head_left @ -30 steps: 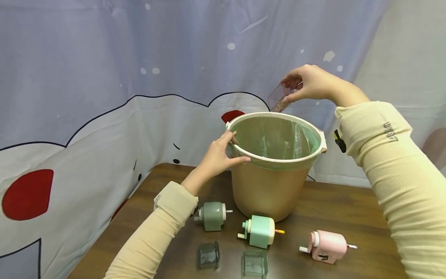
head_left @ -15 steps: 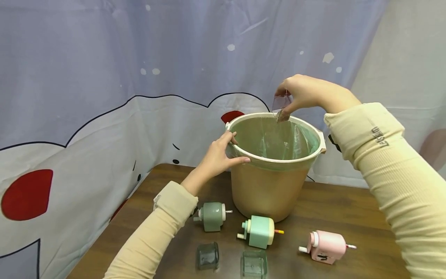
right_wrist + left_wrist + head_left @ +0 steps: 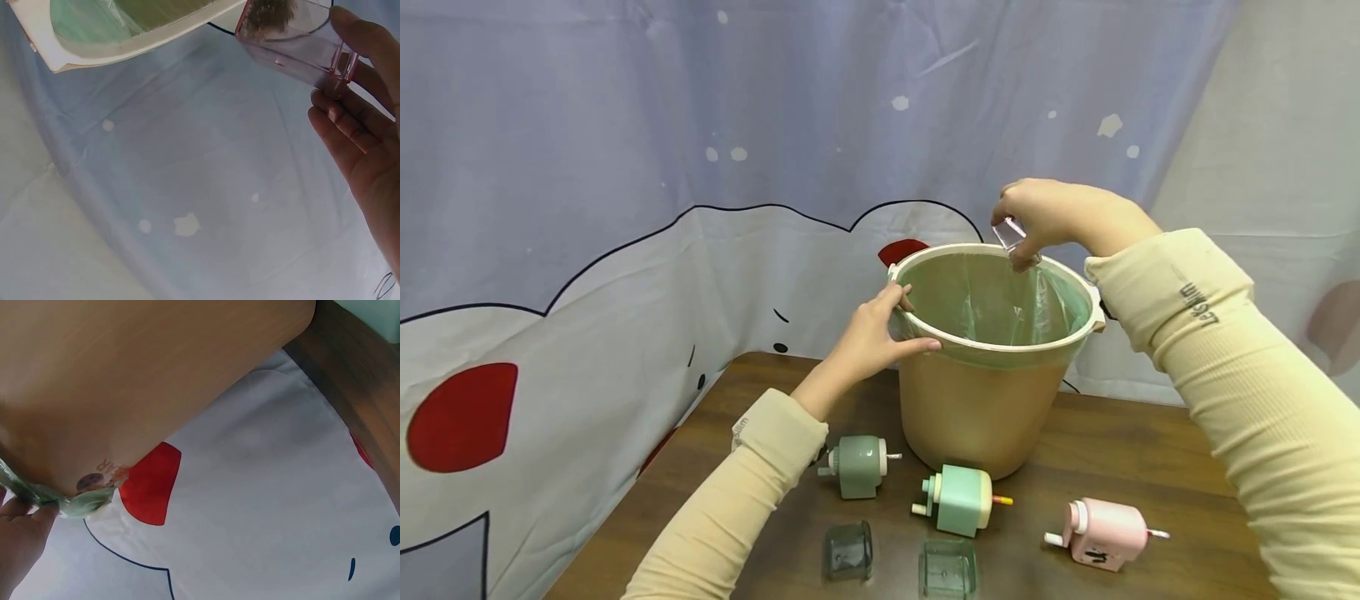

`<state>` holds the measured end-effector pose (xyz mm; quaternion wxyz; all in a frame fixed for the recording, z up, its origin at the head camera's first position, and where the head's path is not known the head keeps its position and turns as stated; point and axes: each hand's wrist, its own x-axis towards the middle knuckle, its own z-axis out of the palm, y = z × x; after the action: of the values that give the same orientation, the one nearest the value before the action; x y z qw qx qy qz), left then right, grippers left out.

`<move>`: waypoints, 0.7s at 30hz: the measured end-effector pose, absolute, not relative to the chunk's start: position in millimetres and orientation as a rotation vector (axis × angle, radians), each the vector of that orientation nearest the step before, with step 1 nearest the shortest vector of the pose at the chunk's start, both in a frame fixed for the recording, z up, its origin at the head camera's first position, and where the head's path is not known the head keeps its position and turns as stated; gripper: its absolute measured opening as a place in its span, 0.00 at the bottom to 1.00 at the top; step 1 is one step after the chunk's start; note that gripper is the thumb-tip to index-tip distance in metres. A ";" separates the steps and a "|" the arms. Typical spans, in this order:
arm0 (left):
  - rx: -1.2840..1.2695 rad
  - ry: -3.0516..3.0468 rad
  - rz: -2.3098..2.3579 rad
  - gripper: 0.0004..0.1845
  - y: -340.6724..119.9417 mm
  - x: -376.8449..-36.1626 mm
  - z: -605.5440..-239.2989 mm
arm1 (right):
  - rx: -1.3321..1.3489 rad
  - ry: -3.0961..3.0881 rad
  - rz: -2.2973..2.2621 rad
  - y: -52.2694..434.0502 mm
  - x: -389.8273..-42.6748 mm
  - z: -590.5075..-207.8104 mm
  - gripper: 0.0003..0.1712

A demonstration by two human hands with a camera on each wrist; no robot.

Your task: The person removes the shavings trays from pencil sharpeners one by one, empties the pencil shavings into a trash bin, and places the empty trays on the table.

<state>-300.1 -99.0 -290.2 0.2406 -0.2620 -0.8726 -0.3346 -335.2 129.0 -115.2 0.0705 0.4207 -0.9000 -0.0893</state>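
My right hand [image 3: 1063,215] pinches a clear pink-tinted shavings drawer [image 3: 1009,233] by its edges, over the far right rim of a tan trash bin [image 3: 981,408]. The drawer is tipped, and brown pencil shavings [image 3: 269,17] show in it in the right wrist view. A pale green bin liner [image 3: 1041,304] is folded over the bin's white rim. At the bin's left side my left hand [image 3: 872,329] grips the rim and liner, its thumb along the near outside. In the left wrist view, fingers [image 3: 44,519] press the gathered liner.
On the wooden table [image 3: 1150,442] before the bin lie a grey-green pencil sharpener [image 3: 860,467], a mint one [image 3: 958,500] and a pink one [image 3: 1107,533], each with a pencil in it. Two clear drawers [image 3: 848,552] lie nearer. A patterned curtain [image 3: 790,125] hangs behind.
My right hand has come down and slightly left with the shavings drawer, which has tipped further over the bin. The left hand stays on the rim.
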 end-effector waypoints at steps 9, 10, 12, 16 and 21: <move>-0.715 -2.398 -0.937 0.28 -98.8 -301.8 -290.8 | 1.258 -2.641 -0.548 115.1 -325.0 -122.1 0.18; -0.712 -2.400 -0.942 0.28 -98.8 -301.7 -290.7 | 1.242 -2.641 -0.582 113.4 -323.7 -122.9 0.16; -0.707 -2.405 -0.947 0.28 -98.7 -301.4 -290.3 | 1.225 -2.634 -0.631 111.3 -321.5 -125.1 0.14; -0.698 -2.414 -0.945 0.28 -98.9 -300.1 -289.8 | 1.201 -2.623 -0.702 109.4 -319.6 -130.5 0.14; -0.704 -2.410 -0.942 0.29 -98.3 -300.1 -289.5 | 1.219 -2.563 -0.683 111.9 -319.7 -134.8 0.14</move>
<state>-300.1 -98.3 -289.5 0.2281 -0.2555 -0.8751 -0.3420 -319.7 111.9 -134.8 0.1111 0.4149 -0.8726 -0.2327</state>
